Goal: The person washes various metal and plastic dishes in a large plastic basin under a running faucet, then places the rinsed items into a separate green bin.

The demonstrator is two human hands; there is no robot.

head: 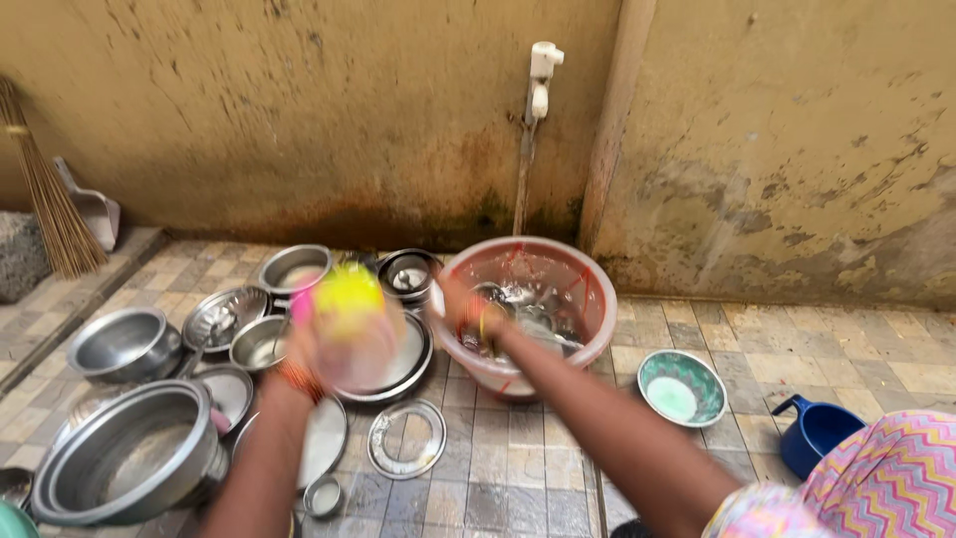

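A clear plastic container with a yellow lid (351, 324) is held up left of centre by the left hand (304, 351), whose fingers are wrapped around its side; it is blurred, so the exact grip cannot be told. It is raised clear of the floor, over the steel ware below, which keeps it apart from the pieces already laid down.

The right hand (468, 317) is sunk into the pink plastic basin (588, 299) at the middle of the frame, just under the wall tap (541, 75); whether its fingers are spread or closed around something cannot be told (water and steel pieces in the basin hide them).

Steel bowls, plates and a large steel basin (129, 453) are spread over the tiled floor (518, 478) in the lower left, open side up, near the left arm. A flat steel ring (406, 438) lies just below the basin. A green patterned bowl (681, 387) and a blue scoop (812, 430) are set to the right, apart from the steel group. A broom (45, 189) and a dustpan (95, 211) lean at the upper left.
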